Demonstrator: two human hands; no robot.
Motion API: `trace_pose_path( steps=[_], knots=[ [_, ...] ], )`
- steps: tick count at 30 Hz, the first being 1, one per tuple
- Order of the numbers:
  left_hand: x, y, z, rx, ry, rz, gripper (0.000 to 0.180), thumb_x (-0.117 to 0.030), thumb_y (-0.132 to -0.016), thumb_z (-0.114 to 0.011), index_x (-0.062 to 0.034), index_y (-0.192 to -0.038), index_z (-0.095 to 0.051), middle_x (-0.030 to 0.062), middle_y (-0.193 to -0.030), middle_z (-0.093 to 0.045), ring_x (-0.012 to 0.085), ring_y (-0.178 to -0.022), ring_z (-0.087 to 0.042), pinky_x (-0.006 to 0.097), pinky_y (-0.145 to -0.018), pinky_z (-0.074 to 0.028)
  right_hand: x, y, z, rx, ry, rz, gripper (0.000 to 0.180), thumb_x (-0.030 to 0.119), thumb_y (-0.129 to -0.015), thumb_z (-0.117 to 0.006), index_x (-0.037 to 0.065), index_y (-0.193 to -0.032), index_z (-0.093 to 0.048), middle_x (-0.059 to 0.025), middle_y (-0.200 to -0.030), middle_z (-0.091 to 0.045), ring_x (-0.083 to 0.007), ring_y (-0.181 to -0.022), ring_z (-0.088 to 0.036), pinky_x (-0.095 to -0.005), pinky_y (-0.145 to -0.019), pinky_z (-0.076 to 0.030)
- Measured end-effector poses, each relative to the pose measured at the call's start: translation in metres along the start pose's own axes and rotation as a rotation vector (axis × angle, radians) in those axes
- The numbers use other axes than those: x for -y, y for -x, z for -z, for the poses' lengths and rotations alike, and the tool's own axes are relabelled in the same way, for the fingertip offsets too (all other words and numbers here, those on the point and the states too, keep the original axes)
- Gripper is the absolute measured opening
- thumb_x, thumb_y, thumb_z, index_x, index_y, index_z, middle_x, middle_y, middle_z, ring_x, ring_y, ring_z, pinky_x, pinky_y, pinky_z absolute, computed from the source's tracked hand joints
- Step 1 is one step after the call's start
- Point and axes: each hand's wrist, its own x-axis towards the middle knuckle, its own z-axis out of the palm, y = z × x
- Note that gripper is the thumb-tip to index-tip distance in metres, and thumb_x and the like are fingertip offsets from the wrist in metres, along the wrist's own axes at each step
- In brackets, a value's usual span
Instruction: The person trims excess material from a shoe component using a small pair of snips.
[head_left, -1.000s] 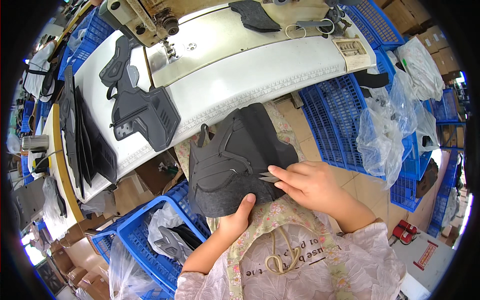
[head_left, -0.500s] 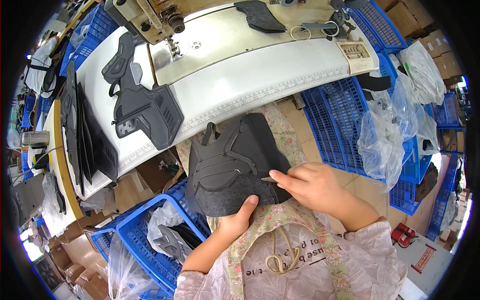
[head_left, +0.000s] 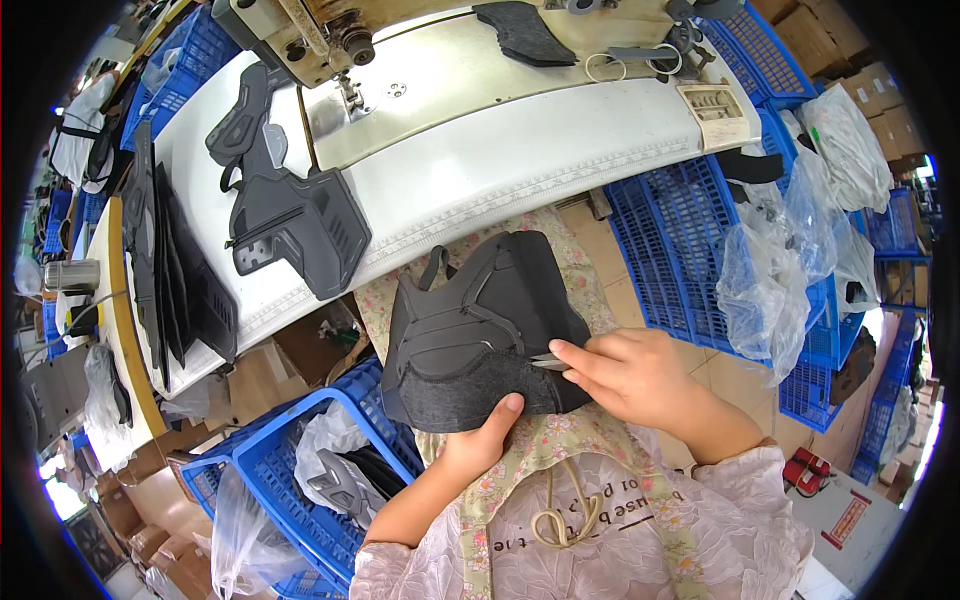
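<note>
A black moulded fabric panel (head_left: 455,315), with a charcoal felt-like band (head_left: 470,390) along its near edge and a small loop at its top, rests over my lap. My left hand (head_left: 485,440) grips its near edge, thumb on top and the other fingers hidden beneath. In my right hand (head_left: 635,378) is a small pair of thread snips (head_left: 546,361). Its pale metal blades stick out past my fingertips, slightly apart, at the right end of the band's seam.
Beyond my lap stands a sewing machine (head_left: 335,45) on a white table (head_left: 430,200). More black moulded panels (head_left: 310,225) lie on the table's left. Blue crates (head_left: 660,260) with plastic bags stand at right; another blue crate (head_left: 280,470) is at lower left. Ring-handled scissors (head_left: 640,54) lie on the machine bed.
The panel has shifted slightly right and down with my left hand. The snips' blades show more clearly and look further apart at the seam.
</note>
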Motion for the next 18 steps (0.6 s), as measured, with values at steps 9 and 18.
trace_pose_path(
  steps=[9,18],
  knots=[
    [-0.0038,-0.0017,0.0008,0.053,-0.042,0.004,0.036,-0.012,-0.086,-0.062,0.0022,-0.117,-0.052,0.0116,-0.114,-0.058,0.0218,-0.105,-0.055,0.034,-0.092,-0.042,0.0007,-0.0031,0.0004,0.018,-0.003,-0.006,0.039,0.014,-0.074,-0.07,0.011,-0.112,-0.062,0.0,-0.065,-0.051,-0.0171,-0.054,-0.053,-0.0294,-0.046,-0.043],
    [-0.0051,-0.0033,0.0015,0.058,-0.029,0.023,0.036,-0.011,-0.085,-0.062,0.0013,-0.117,-0.052,0.0111,-0.114,-0.058,0.0218,-0.104,-0.055,0.034,-0.092,-0.042,0.0002,-0.007,0.0031,0.052,0.131,0.065,0.043,0.01,-0.068,-0.066,0.012,-0.111,-0.065,0.001,-0.068,-0.052,-0.0148,-0.057,-0.053,-0.0275,-0.047,-0.045]
  ],
)
